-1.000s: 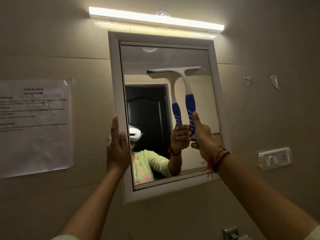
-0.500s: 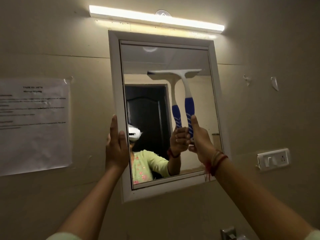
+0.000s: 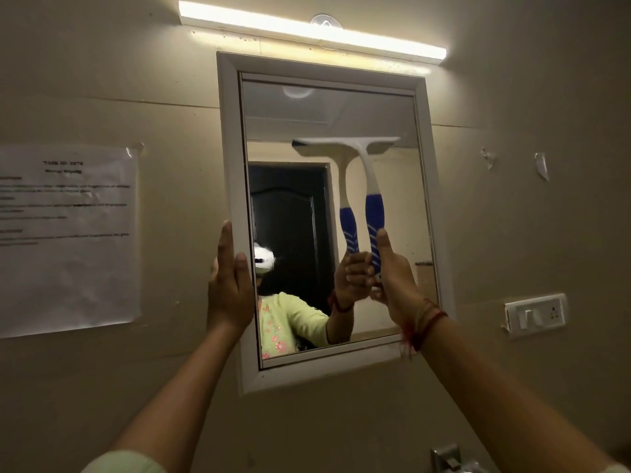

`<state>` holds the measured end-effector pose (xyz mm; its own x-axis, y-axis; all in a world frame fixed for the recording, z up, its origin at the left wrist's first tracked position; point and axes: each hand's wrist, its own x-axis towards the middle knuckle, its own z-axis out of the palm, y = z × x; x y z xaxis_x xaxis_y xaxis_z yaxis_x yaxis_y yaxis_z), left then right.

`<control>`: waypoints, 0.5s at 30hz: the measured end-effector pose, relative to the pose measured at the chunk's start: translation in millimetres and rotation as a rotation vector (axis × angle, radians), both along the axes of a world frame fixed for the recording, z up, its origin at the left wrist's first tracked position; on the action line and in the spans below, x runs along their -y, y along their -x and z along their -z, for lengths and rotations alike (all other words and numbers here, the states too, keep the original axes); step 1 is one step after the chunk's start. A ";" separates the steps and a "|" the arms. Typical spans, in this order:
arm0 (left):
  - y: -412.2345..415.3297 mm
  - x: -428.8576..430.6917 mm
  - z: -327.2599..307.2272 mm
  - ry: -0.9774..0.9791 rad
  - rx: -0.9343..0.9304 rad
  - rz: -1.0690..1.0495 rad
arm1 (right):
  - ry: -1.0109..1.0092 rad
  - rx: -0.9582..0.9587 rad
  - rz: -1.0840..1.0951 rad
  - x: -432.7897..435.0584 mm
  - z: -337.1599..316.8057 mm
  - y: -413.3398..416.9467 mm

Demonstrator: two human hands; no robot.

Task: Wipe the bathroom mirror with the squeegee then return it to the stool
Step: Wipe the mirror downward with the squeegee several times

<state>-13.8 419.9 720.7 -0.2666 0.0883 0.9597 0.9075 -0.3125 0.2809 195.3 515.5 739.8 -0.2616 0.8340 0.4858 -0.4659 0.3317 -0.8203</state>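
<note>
A: Squeegee (image 3: 371, 186)?
B: Blade against the mirror (image 3: 230, 148) glass, upper middle. Right hand (image 3: 396, 285) fingers wrapped round the blue handle.
A: Left hand (image 3: 228, 288)?
B: Fingers straight, together, on the mirror's left frame.
A: Room?
B: Beige wall (image 3: 512, 80), lit tube light (image 3: 307, 30) above, taped paper (image 3: 68, 240) left, switch plate (image 3: 534, 314) right.

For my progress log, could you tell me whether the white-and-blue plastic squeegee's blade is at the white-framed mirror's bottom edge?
No, the white-and-blue plastic squeegee has its blade across the upper half of the white-framed mirror.
</note>
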 end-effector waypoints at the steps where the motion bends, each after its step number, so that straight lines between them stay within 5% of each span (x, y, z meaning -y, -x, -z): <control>1: -0.7 -0.1 1.4 -0.002 -0.012 0.015 | 0.016 0.014 0.057 -2.2 14.4 0.4; 15: -4.1 5.5 0.1 0.037 -0.004 0.018 | -0.039 0.100 -0.030 -2.6 22.8 -4.2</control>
